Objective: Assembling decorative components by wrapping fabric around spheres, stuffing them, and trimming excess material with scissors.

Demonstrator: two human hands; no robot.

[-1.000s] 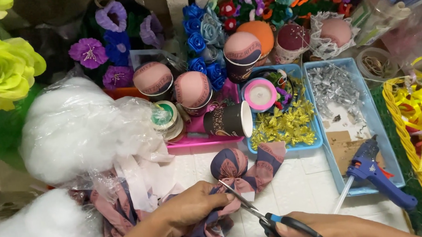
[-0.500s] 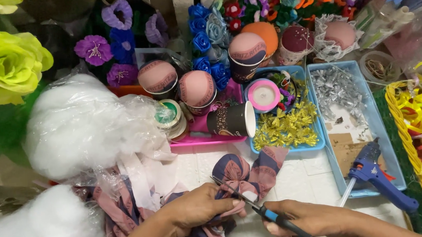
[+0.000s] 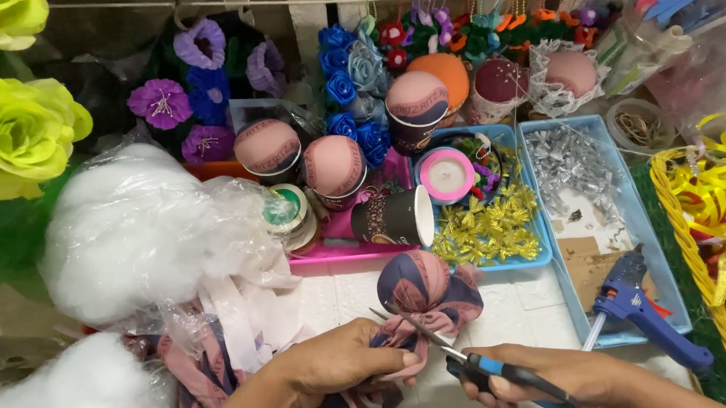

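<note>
My left hand [image 3: 339, 367] pinches the gathered neck of a stuffed fabric ball [image 3: 430, 291], pink and navy patterned, which rests on the white table. Its loose cloth trails under my wrist. My right hand [image 3: 558, 378] grips scissors [image 3: 464, 353] with blue and black handles. The blades are parted and lie against the gathered cloth just below the ball, right beside my left fingertips.
A bag of white stuffing [image 3: 142, 230] sits at left, with more stuffing [image 3: 72, 398] below it. Fabric-topped paper cups [image 3: 336, 168], a blue tray of gold trim [image 3: 486, 226], a blue glue gun [image 3: 638, 309] and a yellow ribbon basket [image 3: 717, 233] crowd the back and right.
Both hands have come up toward the ball. The scissors moved up and left, and their blades now rest at the gathered cloth beneath it.
</note>
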